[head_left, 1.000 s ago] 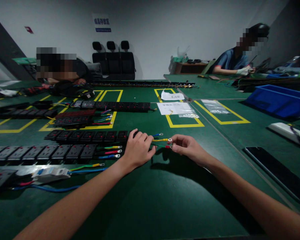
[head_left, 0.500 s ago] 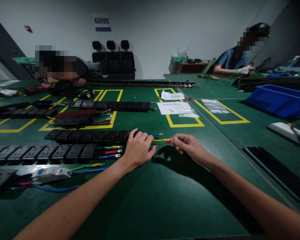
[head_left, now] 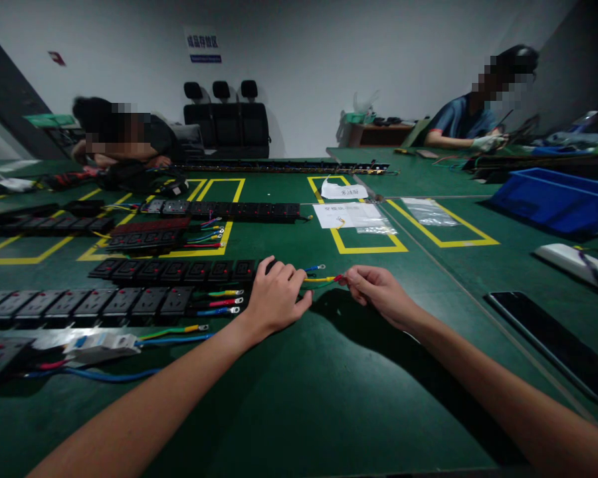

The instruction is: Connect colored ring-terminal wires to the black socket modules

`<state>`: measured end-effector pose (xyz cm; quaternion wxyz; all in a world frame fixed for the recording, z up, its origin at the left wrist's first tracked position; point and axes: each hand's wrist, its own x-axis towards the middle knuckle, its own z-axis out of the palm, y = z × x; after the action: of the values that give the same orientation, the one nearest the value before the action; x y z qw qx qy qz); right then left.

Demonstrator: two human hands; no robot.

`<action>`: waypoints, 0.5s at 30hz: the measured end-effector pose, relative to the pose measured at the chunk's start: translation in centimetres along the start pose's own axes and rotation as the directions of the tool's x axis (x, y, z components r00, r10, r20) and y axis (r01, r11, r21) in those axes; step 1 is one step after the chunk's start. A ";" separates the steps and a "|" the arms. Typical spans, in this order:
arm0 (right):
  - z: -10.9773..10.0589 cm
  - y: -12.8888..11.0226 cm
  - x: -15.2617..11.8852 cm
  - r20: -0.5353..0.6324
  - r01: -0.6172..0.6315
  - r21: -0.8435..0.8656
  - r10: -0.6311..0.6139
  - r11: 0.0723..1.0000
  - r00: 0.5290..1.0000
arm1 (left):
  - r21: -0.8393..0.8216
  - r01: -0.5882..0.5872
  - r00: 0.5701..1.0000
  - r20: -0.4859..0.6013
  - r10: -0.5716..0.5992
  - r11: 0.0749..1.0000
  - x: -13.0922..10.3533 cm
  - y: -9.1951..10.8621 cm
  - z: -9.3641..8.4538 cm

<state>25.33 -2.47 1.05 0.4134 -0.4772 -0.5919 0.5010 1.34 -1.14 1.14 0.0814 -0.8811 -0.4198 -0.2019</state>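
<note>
My left hand [head_left: 278, 295] is wrapped over the right end of a row of black power sockets [head_left: 198, 271], hiding that end. Just past its fingers stick out a blue wire lug [head_left: 315, 267] and a yellow-sleeved wire [head_left: 323, 280]. My right hand [head_left: 373, 285] is closed in a pinch at a red-sleeved wire end [head_left: 339, 280], whose tip the fingers hide. Below on the left lies a second socket strip [head_left: 84, 304] with green-yellow, red and blue lugged wires [head_left: 224, 302].
Further socket strips [head_left: 219, 209] lie toward the back. Nearer left is a white breaker [head_left: 102, 346]. On the right are a phone [head_left: 553, 342], a white bar [head_left: 578, 265] and a blue bin [head_left: 553, 199]. Paper labels [head_left: 346, 216] lie mid-table. Two people sit across the table.
My right hand has shifted slightly, its fingertips still at the red-sleeved wire end. The left hand stays put. The person at the back left has moved their head a little.
</note>
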 end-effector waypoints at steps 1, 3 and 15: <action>0.0 0.0 0.0 -0.003 0.001 -0.004 -0.001 1.000 1.000 | -0.003 0.001 1.000 0.001 -0.001 1.000 0.0 0.0 0.0; 0.1 0.0 0.0 -0.009 0.005 -0.005 -0.005 1.000 1.000 | -0.009 0.004 1.000 0.001 -0.004 1.000 0.0 0.0 0.0; 0.8 -0.4 -0.3 -0.200 0.097 -0.051 -0.105 0.994 0.974 | 0.005 0.010 1.000 0.007 -0.010 1.000 0.0 0.1 0.0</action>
<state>24.53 -2.92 1.27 0.4865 -0.5032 -0.5804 0.4161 1.36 -1.20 1.10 0.0808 -0.8796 -0.4250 -0.1981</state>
